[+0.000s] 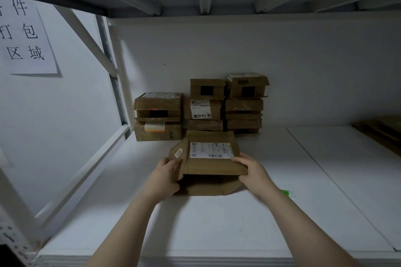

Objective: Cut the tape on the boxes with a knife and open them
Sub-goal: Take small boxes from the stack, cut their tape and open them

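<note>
A flat brown cardboard box (211,165) with a white shipping label lies on the white shelf (217,223) in front of me. Its lid is raised at the near edge, with the front flap folded down. My left hand (165,176) grips the box's left side flap. My right hand (249,171) grips the lid's near right corner. A green-handled knife (287,193) lies on the shelf just right of my right forearm, mostly hidden by it.
Several taped brown boxes (201,106) are stacked against the back wall behind the open box. More flat cardboard (382,134) lies at the far right. A paper sign (26,34) hangs on the left wall. A shelf deck sits low overhead.
</note>
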